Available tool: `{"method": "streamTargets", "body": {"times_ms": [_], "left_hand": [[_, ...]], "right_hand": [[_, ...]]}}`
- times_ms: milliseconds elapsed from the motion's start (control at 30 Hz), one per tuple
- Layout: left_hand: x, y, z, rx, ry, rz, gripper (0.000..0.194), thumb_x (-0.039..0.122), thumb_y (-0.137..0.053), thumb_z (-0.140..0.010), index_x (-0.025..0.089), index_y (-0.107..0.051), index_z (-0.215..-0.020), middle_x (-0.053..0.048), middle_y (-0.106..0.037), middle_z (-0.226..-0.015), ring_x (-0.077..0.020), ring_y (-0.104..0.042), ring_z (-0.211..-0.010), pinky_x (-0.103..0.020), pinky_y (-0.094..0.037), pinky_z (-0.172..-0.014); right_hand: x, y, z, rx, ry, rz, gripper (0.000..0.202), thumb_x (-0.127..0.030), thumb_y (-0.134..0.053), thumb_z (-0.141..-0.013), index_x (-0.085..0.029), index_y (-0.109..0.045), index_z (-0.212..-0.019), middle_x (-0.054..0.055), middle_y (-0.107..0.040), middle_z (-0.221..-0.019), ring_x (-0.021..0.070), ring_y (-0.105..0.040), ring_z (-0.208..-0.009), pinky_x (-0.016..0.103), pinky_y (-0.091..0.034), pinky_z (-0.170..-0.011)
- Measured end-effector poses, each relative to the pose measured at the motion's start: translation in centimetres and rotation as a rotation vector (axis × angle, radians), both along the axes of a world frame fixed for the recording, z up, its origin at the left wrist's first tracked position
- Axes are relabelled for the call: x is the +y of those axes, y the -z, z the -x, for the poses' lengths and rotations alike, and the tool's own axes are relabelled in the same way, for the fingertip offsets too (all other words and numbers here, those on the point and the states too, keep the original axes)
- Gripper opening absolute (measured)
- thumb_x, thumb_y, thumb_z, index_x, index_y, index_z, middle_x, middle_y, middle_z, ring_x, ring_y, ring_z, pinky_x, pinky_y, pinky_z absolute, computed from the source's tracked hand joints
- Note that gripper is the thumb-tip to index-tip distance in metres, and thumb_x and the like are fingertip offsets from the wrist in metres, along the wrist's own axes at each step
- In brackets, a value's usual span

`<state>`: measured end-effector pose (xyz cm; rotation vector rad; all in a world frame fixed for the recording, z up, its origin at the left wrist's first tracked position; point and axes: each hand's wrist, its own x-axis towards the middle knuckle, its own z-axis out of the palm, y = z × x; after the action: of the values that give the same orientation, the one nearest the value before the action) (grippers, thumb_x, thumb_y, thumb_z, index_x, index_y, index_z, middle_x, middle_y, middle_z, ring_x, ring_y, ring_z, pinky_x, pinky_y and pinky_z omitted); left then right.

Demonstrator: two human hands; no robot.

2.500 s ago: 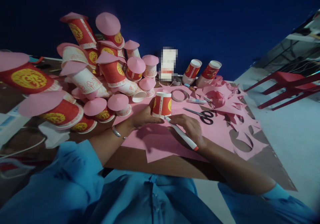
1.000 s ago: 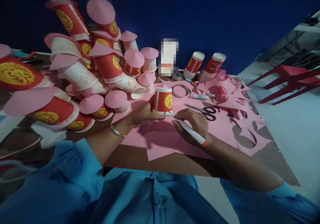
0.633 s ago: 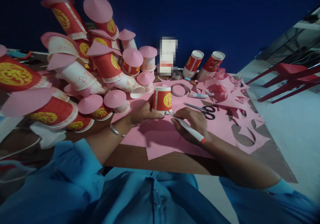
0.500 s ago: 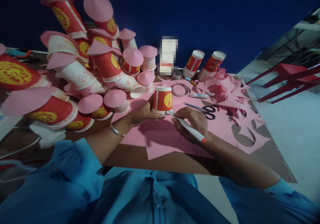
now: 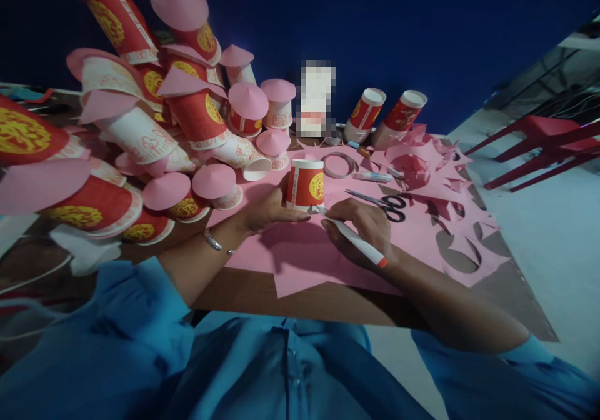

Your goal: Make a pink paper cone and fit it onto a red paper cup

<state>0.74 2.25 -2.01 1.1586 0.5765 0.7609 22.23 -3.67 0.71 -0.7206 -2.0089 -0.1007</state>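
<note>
A red paper cup with a yellow round emblem and white rims is gripped by my left hand, whose thumb lies along its lower edge. Between the fingers of my right hand is a white marker with a red end. The marker's tip touches or nearly touches the cup's white lower rim. Pink paper lies under both hands. Black-handled scissors rest on it, right of the cup. The fingers behind the cup are hidden.
Several cups with pink cone tops are piled at the left. Two red and white cups stand at the back, near a tape ring and a clear pen. Pink scraps lie right; a red stool stands beyond.
The view has shifted slightly. The marker's tip has moved a little left along the cup's lower rim, and both hands keep their holds.
</note>
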Motion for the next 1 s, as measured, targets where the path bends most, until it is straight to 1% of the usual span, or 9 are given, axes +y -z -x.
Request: {"method": "streamTargets", "body": {"times_ms": [167,300,433,633,833,1000], "left_hand": [[0.02,0.31,-0.02,-0.007,-0.006,-0.016,0.081,0.024,-0.095,-0.067,0.022,-0.054,-0.137,-0.01,-0.073,-0.119,-0.0294,-0.07,-0.112,-0.044,-0.054,-0.098],[0.05,0.43,0.03,-0.005,-0.025,-0.025,0.083,0.023,-0.095,-0.066,0.023,-0.053,-0.137,-0.01,-0.072,-0.122,-0.0311,-0.069,-0.115,-0.047,-0.053,-0.099],[0.04,0.37,0.05,0.022,-0.018,-0.026,0.086,0.026,-0.095,-0.066,0.023,-0.052,-0.139,-0.011,-0.072,-0.123,-0.0333,-0.068,-0.118,-0.049,-0.052,-0.101],[0.06,0.44,-0.01,0.022,-0.019,-0.048,0.089,0.029,-0.095,-0.065,0.022,-0.051,-0.141,-0.012,-0.071,-0.125,-0.0337,-0.068,-0.12,-0.05,-0.053,-0.103],[0.0,0.36,0.05,0.022,-0.003,-0.009,0.09,0.027,-0.096,-0.065,0.023,-0.049,-0.141,-0.013,-0.071,-0.131,-0.0327,-0.069,-0.12,-0.047,-0.054,-0.102],[0.12,0.68,0.08,0.001,-0.01,-0.02,0.09,0.026,-0.096,-0.065,0.023,-0.05,-0.143,-0.014,-0.071,-0.131,-0.0321,-0.07,-0.119,-0.046,-0.054,-0.102]], "right_hand": [[0.05,0.14,0.02,0.006,-0.009,-0.008,0.011,-0.016,-0.068,-0.094,-0.022,-0.061,-0.099,0.001,-0.073,-0.077,0.0144,-0.07,-0.063,0.026,-0.055,-0.057],[-0.07,-0.05,-0.02,-0.01,-0.004,-0.003,0.01,-0.016,-0.067,-0.095,-0.023,-0.061,-0.099,0.0,-0.073,-0.077,0.0144,-0.07,-0.064,0.026,-0.055,-0.057],[-0.09,-0.12,-0.06,-0.016,0.002,0.011,0.012,-0.014,-0.067,-0.093,-0.022,-0.06,-0.098,0.001,-0.073,-0.077,0.0146,-0.069,-0.063,0.026,-0.054,-0.058],[0.0,0.18,0.02,-0.001,-0.014,0.014,0.014,-0.013,-0.068,-0.093,-0.022,-0.06,-0.099,0.001,-0.072,-0.077,0.0141,-0.068,-0.063,0.025,-0.053,-0.059],[0.02,0.06,0.07,0.015,-0.032,0.019,0.013,-0.012,-0.067,-0.094,-0.022,-0.06,-0.1,0.003,-0.073,-0.079,0.0152,-0.07,-0.065,0.025,-0.055,-0.061],[0.09,0.25,0.0,0.012,-0.032,0.023,0.014,-0.013,-0.068,-0.093,-0.021,-0.06,-0.1,0.003,-0.073,-0.078,0.0152,-0.07,-0.065,0.026,-0.054,-0.06]]}}
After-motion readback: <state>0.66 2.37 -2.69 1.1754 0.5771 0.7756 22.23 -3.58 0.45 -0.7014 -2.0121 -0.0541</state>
